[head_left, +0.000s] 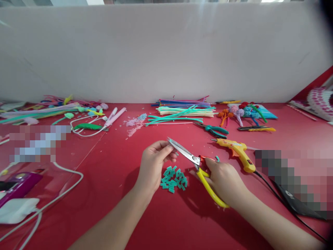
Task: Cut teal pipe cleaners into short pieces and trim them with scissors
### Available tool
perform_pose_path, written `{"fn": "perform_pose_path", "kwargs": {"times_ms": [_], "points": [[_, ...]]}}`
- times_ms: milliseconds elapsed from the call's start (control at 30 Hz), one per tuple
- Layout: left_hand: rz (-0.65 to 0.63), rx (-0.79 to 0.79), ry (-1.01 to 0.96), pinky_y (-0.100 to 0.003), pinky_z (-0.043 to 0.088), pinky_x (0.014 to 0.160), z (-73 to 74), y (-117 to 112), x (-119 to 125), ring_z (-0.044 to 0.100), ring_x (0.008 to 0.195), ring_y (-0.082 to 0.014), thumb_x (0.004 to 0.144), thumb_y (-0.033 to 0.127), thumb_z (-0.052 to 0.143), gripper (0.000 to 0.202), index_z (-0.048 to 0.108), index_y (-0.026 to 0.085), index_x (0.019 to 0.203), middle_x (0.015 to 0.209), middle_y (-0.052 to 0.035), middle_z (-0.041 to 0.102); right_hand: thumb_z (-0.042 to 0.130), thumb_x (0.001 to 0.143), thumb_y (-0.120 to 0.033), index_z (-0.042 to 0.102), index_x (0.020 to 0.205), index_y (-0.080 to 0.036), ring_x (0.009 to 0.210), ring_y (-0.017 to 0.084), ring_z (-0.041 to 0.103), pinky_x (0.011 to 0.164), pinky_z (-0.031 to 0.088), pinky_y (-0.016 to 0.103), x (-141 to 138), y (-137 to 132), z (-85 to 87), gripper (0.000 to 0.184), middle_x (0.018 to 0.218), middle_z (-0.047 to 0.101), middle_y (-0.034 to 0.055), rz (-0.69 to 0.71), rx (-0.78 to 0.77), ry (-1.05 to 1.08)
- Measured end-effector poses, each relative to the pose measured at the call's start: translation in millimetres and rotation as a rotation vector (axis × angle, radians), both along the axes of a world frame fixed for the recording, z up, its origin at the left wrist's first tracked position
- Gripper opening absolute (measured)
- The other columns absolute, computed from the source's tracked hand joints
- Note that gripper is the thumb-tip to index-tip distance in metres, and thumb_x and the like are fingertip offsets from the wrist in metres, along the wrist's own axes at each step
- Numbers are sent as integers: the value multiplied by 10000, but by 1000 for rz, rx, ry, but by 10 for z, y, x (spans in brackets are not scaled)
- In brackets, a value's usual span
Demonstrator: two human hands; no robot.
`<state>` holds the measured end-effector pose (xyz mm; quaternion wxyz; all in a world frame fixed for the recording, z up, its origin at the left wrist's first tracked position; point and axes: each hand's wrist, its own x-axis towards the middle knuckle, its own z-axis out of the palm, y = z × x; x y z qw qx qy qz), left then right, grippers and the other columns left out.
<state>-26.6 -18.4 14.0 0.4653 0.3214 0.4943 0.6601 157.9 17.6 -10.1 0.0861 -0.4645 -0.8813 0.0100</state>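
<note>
The right hand (222,177) grasps metal scissors with red-and-yellow handles (195,159), long axis running far-left, tips beside the left hand (153,160), its thumb and fingers drawn together, contents indeterminable. Short teal fuzzy strips (171,184) lie nearer, between both hands.

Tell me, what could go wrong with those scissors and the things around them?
The left hand is right by the blade tips of the scissors, so a slip might nick a finger. The loose green pieces lie below the hands and could be scattered by a bump. The glue gun lies near the right hand; if hot, it might burn.
</note>
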Motion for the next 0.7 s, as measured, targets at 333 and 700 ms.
{"fn": "perform_pose_path", "kwargs": {"times_ms": [333, 700], "points": [[-18, 19, 0, -217, 441, 521, -12, 1, -6, 521, 545, -93, 682, 214, 580, 96, 581, 127, 724, 607, -9, 569, 328, 759, -548, 434, 608, -191, 430, 134, 485, 427, 165, 231, 19, 51, 40, 402, 488, 533, 23, -60, -62, -1], [-246, -83, 78, -217, 425, 538, -41, -7, 119, 519, 550, -92, 721, 279, 546, 139, 573, 143, 728, 646, -16, 577, 427, 733, -402, 506, 731, -184, 490, 106, 449, 435, 269, 202, -39, 124, 107, 232, 565, 507, -18, -87, -364, 487]]}}
